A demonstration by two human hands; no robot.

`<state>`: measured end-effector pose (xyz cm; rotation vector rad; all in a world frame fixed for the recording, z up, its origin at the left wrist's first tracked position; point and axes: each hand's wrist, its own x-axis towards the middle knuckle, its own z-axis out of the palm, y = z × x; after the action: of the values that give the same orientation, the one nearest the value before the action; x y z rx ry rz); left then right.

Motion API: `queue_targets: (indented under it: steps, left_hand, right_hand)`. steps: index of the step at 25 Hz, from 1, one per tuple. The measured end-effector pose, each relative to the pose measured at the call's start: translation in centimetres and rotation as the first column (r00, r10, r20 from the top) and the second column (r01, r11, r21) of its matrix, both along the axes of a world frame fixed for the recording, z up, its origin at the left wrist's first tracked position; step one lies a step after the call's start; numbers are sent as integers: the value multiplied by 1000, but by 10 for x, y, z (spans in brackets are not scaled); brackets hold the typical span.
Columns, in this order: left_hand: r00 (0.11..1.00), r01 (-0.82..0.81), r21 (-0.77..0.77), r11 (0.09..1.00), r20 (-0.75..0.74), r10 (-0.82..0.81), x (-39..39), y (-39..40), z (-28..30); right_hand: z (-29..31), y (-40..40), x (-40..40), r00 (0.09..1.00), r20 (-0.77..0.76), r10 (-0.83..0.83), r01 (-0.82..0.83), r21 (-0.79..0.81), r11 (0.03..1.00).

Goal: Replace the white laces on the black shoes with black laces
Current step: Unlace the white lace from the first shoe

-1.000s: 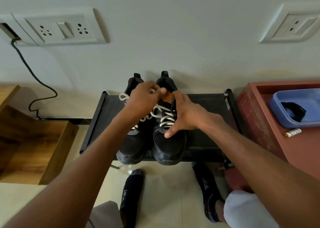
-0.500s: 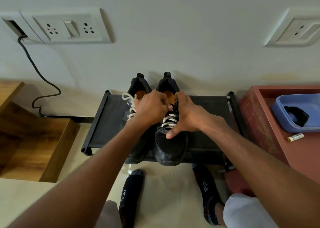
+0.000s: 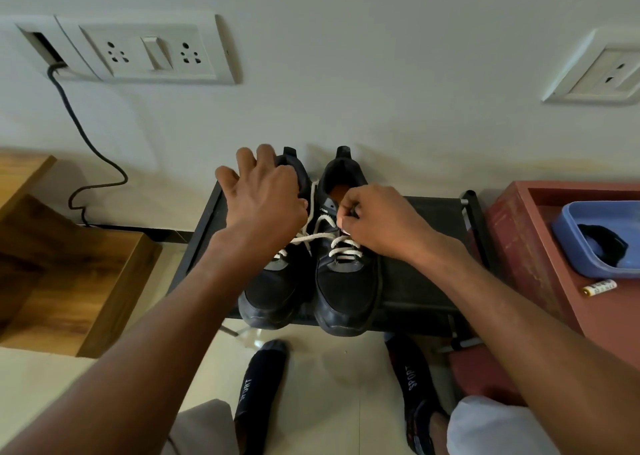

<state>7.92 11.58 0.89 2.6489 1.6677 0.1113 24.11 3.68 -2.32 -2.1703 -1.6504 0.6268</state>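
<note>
At frame centre, black shoes [image 3: 343, 274] sit on a rack [image 3: 426, 281]. Right hand [image 3: 377, 222] pinches the limp white lace [image 3: 325, 236], best drawn near the eyelets; left hand [image 3: 263, 198] is spread, fingers apart.

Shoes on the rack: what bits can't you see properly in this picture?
- Head view: the left hand covers the left shoe's opening and upper laces.
- Head view: the right hand hides where its fingertips pinch the white lace on the right shoe.
- Head view: the blue tray is cut off by the right edge.
</note>
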Motion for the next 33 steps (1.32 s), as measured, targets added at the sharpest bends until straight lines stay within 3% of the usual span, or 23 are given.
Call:
queue_targets:
  steps: [3, 5, 8, 11, 17, 21, 25, 27, 30, 33]
  left_hand:
    - [998, 0, 85, 996, 58, -5, 1, 1, 4]
    - [986, 117, 35, 993, 115, -120, 4, 4, 2]
    - [942, 330, -155, 931, -2, -334, 8, 2, -14]
    - [904, 366, -278, 888, -122, -411, 11, 0, -40]
    - [929, 335, -238, 911, -78, -362, 11, 1, -47]
    - [934, 320, -242, 916, -82, -348, 14, -1, -44]
    - [942, 299, -261, 918, -75, -328, 12, 1, -45]
    - [951, 281, -275, 920, -49, -305, 7, 0, -48]
    - [964, 249, -267, 931, -29, -266, 3, -7, -49]
    - [978, 203, -250, 947, -3, -210, 2, -14, -49]
  right_hand:
    - [-6, -3, -12, 997, 69, -41, 42, -13, 999]
    - [-7, -6, -14, 990, 122, -64, 67, -20, 998]
    - [-6, -6, -13, 977, 210, -49, 55, -21, 998]
    - [-6, -6, -16, 955, 295, -30, 37, -16, 999]
    - [-7, -16, -17, 978, 62, -197, 190, 109, 976]
    - [-3, -41, -14, 877, 5, -481, 479, 71, 875]
    - [-2, -38, -28, 939, 158, -305, 253, 284, 925]
    - [-10, -21, -34, 956, 229, -185, 129, 240, 962]
    - [-19, -5, -35, 949, 270, -164, 128, 146, 981]
    - [-23, -6, -33, 934, 244, -260, 214, 198, 957]
